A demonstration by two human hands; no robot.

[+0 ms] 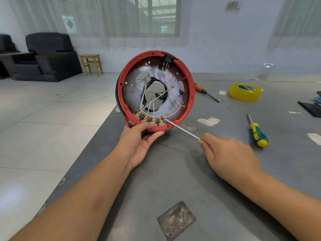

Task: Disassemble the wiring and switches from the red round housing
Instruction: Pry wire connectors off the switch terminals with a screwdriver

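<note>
While the left hand (139, 143) holds the red housing (188, 94) tight, the right hand (229, 153), pinching the thin metal rod (181, 129), should pry gently under the gold clip (161, 119).

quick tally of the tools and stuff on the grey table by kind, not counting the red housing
Screwdrivers lying on the table: 2, a green and yellow one and a wooden-handled one
Screwdrivers in hand: 1, a metal shaft held by the right hand
Tape rolls: 1, yellow tape
Total: 4
</note>
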